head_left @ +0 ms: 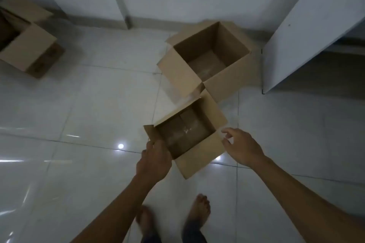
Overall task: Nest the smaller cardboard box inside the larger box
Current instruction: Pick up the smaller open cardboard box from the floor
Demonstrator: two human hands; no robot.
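Clearly the step in hand is getting a sound two-handed hold on the smaller open brown cardboard box [187, 136], which sits low in front of the person over the glossy pale tiled floor [79, 104] — whether it rests on the tiles or is just lifted I cannot tell. The left hand [154, 162] is closed on the box's near-left corner, fingers pinching the wall beside a raised flap. The right hand [243, 148] hovers just beside the right wall with fingers spread, holding nothing yet.

To do this well, the right hand should close on the wall opposite the left, so the load sits between both hands and the box stays level. The flaps matter: one juts out at the left corner and another lies outward along the near side, and any that splay could catch on the rim of the target.

That target, the larger open brown cardboard box [209, 55], stands just beyond the smaller one on the floor, flaps folded outward and its inside apparently empty. The two boxes sit at similar angles, so little turning should be needed — lift, carry forward, lower straight down with corners matched. A white cabinet panel [308, 31] stands near on the right, and a third cardboard box [27, 49] lies well apart at far left.
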